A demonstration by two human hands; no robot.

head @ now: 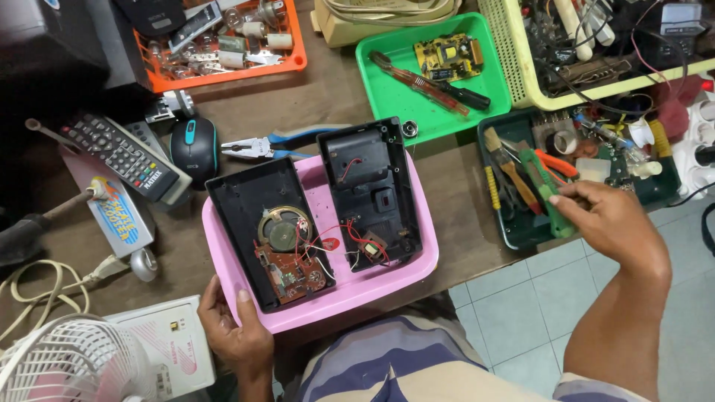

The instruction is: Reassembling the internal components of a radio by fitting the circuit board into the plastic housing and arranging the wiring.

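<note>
A pink tray (372,286) sits at the near edge of the wooden bench. In it lie two halves of an opened black radio case: the front half (242,197) with a round speaker (284,231) and a brown circuit board (292,273), and the back half (369,167), joined by red and white wires. My left hand (237,331) grips the tray's near left rim. My right hand (609,219) reaches into a dark green tool tray (521,234) and closes on a green-handled tool (547,193).
A bright green tray (395,97) holds a screwdriver and a yellow circuit board. Blue-handled pliers (279,145), a computer mouse (194,149), remote controls (123,152), an orange parts tray (223,45), a yellow basket (514,52) and a white fan (67,365) surround the work spot.
</note>
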